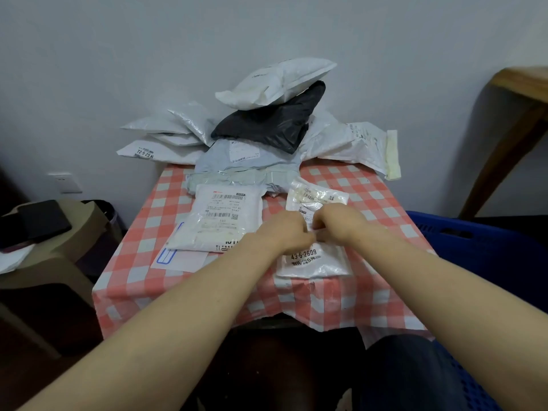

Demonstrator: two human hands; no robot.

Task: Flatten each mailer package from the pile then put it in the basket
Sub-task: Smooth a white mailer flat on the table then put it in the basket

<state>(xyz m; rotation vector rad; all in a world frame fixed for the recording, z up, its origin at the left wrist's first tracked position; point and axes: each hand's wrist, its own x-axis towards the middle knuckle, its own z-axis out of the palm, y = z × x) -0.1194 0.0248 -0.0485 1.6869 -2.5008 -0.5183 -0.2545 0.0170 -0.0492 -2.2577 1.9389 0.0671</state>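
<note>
— Where is the mailer being handled?
— The white mailer (315, 264) lies flat on the near right of the desk (373, 188), on its checked cloth; both hands rest on its middle.
— And the fingers?
— Curled on both; the left hand (286, 232) and right hand (338, 222) nearly touch and pinch the mailer between them.
— What else?
— The pile (252, 161) is heaped at the far edge by the wall, with a black mailer (267, 123) near its top; a labelled mailer (221, 223) lies left of the hands; the blue basket (480, 244) stands right of the desk.
</note>
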